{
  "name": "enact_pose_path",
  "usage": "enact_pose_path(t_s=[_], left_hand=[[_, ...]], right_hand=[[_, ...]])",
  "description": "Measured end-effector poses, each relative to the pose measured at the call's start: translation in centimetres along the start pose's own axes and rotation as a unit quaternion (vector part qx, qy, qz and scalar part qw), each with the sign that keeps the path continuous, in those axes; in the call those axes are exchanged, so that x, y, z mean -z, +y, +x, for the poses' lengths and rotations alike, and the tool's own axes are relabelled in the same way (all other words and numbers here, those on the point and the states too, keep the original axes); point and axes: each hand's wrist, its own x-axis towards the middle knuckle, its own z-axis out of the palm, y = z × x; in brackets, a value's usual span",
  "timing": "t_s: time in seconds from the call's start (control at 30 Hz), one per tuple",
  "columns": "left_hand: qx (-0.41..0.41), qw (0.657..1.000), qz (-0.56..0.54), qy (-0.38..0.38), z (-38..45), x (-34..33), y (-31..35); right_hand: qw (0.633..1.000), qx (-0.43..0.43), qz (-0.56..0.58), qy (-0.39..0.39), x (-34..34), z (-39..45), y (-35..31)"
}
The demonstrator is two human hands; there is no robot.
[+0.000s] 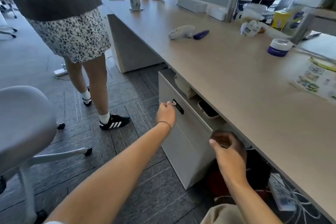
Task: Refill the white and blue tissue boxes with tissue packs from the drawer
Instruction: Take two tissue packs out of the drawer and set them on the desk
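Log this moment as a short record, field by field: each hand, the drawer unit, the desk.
left hand: closed on the key or lock at the top of the drawer unit front
right hand: loosely curled near the unit's right top corner, under the desk edge; holds nothing visible
drawer unit: grey, under the desk, drawers look shut
phone: lies on top of the unit
desk: carries a white handheld device and a purple-banded tub
tissue packs: none visible
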Motion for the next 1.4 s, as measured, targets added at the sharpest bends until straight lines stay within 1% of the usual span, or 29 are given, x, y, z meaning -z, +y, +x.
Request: enact_pose_path(t_s=[0.03,0.1,0.2,0.27,0.37,0.5,0.7,0.83,0.93,1.03,1.13,1.27,1.4], left_hand=[[-0.011,1.0,0.005,-0.003,-0.1,-0.2,0.5],[-0.007,0.999,0.035,0.011,-0.2,-0.4,1.7],[0.011,0.995,0.095,0.018,0.2,-0.6,1.7],[0.009,0.993,0.119,0.014,0.2,-0.7,1.8],[-0.025,0.992,0.117,0.036,0.4,-1.4,1.8],[-0.045,0.99,0.111,0.069,0.3,-1.9,1.1],[-0.051,0.99,0.109,0.074,0.1,-1.6,1.2],[-0.048,0.991,0.102,0.074,-0.3,-1.5,1.5],[-0.043,0.991,0.098,0.077,-0.8,-1.4,1.7],[-0.036,0.993,0.067,0.087,-0.9,-1.4,1.6],[-0.025,0.992,0.003,0.121,-0.9,-0.4,0.5],[-0.059,0.987,0.017,0.149,-1.5,3.5,-1.6],[-0.054,0.985,-0.001,0.163,-2.0,7.3,-2.8]], right_hand=[[1.0,-0.01,0.006,0.003,0.0,0.3,0.2],[0.999,-0.025,0.038,0.007,0.1,0.5,-0.1],[0.998,-0.01,0.05,0.021,0.3,0.7,-0.2],[0.998,-0.025,0.064,0.002,0.4,0.7,-0.2],[0.997,-0.03,0.074,-0.004,0.1,0.7,0.2],[0.997,-0.023,0.07,0.002,0.0,0.8,0.2],[0.997,0.003,0.075,-0.008,0.3,0.3,-0.2],[0.997,0.003,0.071,-0.02,0.6,0.0,-0.5],[0.998,-0.013,0.063,-0.026,0.9,-0.2,-0.9],[0.998,-0.02,0.062,-0.025,0.9,-0.2,-1.2],[0.998,0.02,0.039,-0.046,0.1,-0.8,-1.5],[0.993,0.091,0.018,-0.078,-1.9,-2.2,-1.5],[0.983,0.111,0.038,-0.14,-3.5,-4.1,-3.0]])
